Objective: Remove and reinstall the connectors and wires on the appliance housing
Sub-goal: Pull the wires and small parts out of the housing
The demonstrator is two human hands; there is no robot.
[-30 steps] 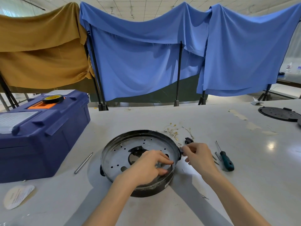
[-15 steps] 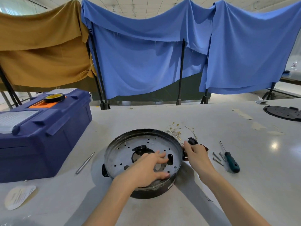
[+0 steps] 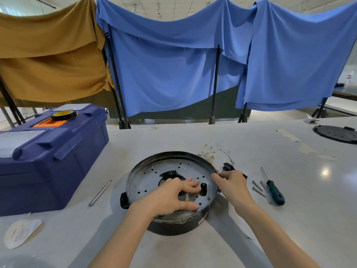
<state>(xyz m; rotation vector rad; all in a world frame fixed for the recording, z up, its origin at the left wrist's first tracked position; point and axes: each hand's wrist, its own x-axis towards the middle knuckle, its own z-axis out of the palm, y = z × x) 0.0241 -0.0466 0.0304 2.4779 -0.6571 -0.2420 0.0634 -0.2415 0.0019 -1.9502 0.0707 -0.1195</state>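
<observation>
The appliance housing [image 3: 173, 229], a round black pan with a perforated metal plate inside, sits on the white table [image 3: 193, 136] near its front edge, just in front of the person. Over the last second the left hand [image 3: 170, 198] has gone from curled fingers to a flat spread. It now presses on the plate beside the oblong slot and holds nothing. The right hand [image 3: 231, 182] has come in from just off the housing's right side, and its thumb and forefinger now meet at the rim. Whether they pinch a wire, a part or the rim itself cannot be made out. My reading is that one hand steadies the housing while the other starts work at the rim, probably at a fitting there.

There is open room at the front and on the far side. The blue toolbox [image 3: 52, 161] stands well apart on the left, with a thin metal rod [image 3: 100, 192] between it and the housing. The right side is crowded: the green-handled screwdriver [image 3: 274, 192], a black connector [image 3: 228, 166] just behind the right hand, loose wires [image 3: 207, 153] beside the far rim, and a few screws [image 3: 258, 187] that a sweeping wrist could scatter.
</observation>
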